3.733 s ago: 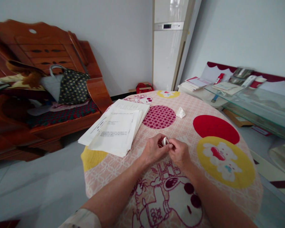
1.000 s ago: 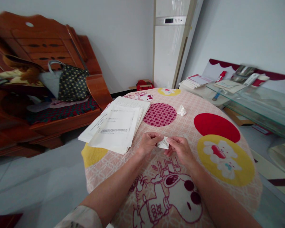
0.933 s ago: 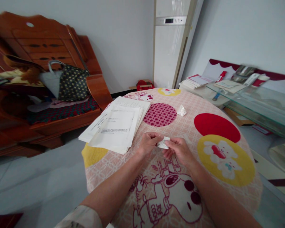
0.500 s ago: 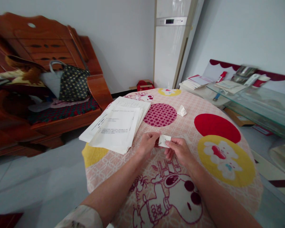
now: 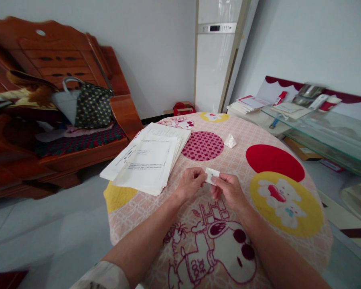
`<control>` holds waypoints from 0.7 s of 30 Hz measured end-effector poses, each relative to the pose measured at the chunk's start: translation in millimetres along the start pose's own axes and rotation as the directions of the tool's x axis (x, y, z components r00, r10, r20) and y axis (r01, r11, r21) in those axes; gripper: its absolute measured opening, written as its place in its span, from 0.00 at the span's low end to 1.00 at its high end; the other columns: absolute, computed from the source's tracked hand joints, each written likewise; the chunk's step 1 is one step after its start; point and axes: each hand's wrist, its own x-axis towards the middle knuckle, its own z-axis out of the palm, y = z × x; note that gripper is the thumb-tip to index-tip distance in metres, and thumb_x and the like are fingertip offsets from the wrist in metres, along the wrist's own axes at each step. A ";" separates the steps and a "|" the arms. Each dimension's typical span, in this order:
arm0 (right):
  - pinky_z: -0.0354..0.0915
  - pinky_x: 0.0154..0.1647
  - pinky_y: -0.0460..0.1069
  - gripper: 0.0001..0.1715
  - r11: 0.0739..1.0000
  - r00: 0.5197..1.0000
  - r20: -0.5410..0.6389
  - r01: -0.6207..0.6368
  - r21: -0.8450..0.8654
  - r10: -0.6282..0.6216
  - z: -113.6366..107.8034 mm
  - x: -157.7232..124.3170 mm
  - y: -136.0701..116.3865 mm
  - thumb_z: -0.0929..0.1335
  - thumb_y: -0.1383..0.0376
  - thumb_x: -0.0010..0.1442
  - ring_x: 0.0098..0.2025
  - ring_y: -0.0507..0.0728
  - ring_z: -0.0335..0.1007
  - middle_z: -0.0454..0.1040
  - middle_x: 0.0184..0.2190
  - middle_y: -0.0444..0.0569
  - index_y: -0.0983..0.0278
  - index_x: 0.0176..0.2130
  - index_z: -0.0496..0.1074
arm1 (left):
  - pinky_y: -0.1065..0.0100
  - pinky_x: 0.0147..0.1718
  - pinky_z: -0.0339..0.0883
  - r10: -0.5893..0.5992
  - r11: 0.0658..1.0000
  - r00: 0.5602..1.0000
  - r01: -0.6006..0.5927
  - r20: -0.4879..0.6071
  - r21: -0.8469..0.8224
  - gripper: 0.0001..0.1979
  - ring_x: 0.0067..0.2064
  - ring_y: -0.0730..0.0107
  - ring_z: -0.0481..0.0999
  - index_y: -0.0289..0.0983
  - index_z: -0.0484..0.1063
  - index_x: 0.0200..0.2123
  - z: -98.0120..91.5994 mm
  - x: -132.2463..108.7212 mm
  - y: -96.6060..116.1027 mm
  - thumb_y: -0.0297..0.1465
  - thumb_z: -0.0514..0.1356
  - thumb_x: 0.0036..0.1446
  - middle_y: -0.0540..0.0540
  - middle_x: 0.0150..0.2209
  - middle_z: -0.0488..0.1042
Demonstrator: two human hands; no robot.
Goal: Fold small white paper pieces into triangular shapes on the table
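Observation:
A small folded piece of white paper (image 5: 212, 175) with dark print is held between my two hands, above the patterned tablecloth (image 5: 174, 208). My left hand (image 5: 192, 182) is closed, its fingertips pinching the paper's left edge. On the other side, my right hand (image 5: 228, 186) grips the paper's lower right part between thumb and fingers. Beyond them a small folded white paper piece (image 5: 230, 141) rests on the cloth. A stack of printed sheets (image 5: 147, 160) lies left of my hands.
A wooden bench (image 5: 60, 48) with a dark patterned bag (image 5: 93, 105) stands at the left. On the right is a glass-topped table (image 5: 333, 128) with a red-and-white cup and papers. A white cabinet-like unit (image 5: 215, 68) stands behind.
My left hand has shifted slightly right and its fingers have curled in more at the paper's edge. The small paper has moved slightly right and up and is tilted differently.

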 end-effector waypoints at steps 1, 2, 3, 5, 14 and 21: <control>0.61 0.14 0.45 0.19 1.000 1.000 0.008 0.002 -0.001 -0.002 0.0 -0.3 -0.1 0.73 0.52 0.52 0.14 0.51 0.66 0.73 0.17 0.45 0.64 0.23 0.71 | 0.71 0.22 0.52 -0.020 0.999 1.000 0.020 0.008 -0.039 0.16 0.20 0.77 0.61 0.37 0.64 0.18 0.0 -0.6 -0.1 0.37 0.57 0.55 0.52 0.17 0.65; 0.61 0.14 0.45 0.19 1.000 1.000 0.019 0.005 -0.003 -0.005 -0.2 -0.7 -0.2 0.73 0.53 0.52 0.14 0.50 0.66 0.73 0.17 0.45 0.64 0.23 0.71 | 0.71 0.22 0.52 -0.037 0.997 0.999 0.039 0.020 -0.073 0.16 0.20 0.77 0.61 0.37 0.64 0.19 0.1 -1.2 0.0 0.38 0.57 0.55 0.52 0.17 0.65; 0.61 0.14 0.45 0.19 1.000 1.000 0.030 0.007 -0.005 -0.007 -0.6 -1.0 -0.2 0.73 0.53 0.53 0.14 0.50 0.66 0.73 0.17 0.45 0.64 0.23 0.71 | 0.71 0.21 0.52 -0.048 0.994 0.998 0.051 0.029 -0.099 0.16 0.20 0.77 0.61 0.37 0.64 0.19 0.1 -1.6 0.1 0.39 0.57 0.55 0.52 0.17 0.64; 0.61 0.14 0.45 0.18 1.000 0.998 0.055 0.007 -0.014 -0.006 -1.7 -1.8 -0.6 0.72 0.53 0.53 0.14 0.50 0.65 0.73 0.17 0.45 0.65 0.24 0.72 | 0.70 0.21 0.51 -0.045 0.991 0.998 0.049 0.041 -0.127 0.18 0.20 0.77 0.60 0.37 0.65 0.20 0.1 -1.9 0.7 0.42 0.57 0.57 0.53 0.17 0.63; 0.58 0.13 0.44 0.20 1.000 0.997 0.080 0.005 -0.016 -0.003 -2.7 -3.1 -3.5 0.72 0.52 0.52 0.13 0.50 0.64 0.72 0.16 0.44 0.65 0.22 0.71 | 0.70 0.23 0.49 0.053 0.994 0.999 -0.053 0.006 -0.092 0.23 0.21 0.77 0.56 0.37 0.62 0.20 -0.3 -0.6 -0.1 0.46 0.57 0.60 0.54 0.18 0.60; 0.58 0.12 0.43 0.19 1.000 0.991 0.134 -0.010 0.008 0.009 -3.3 -1.6 4.5 0.72 0.54 0.54 0.13 0.49 0.64 0.72 0.15 0.44 0.64 0.22 0.71 | 0.70 0.22 0.48 0.036 0.986 0.947 0.019 0.320 -0.167 0.27 0.21 0.76 0.58 0.34 0.71 0.23 -1.0 0.3 1.5 0.54 0.59 0.58 0.49 0.19 0.68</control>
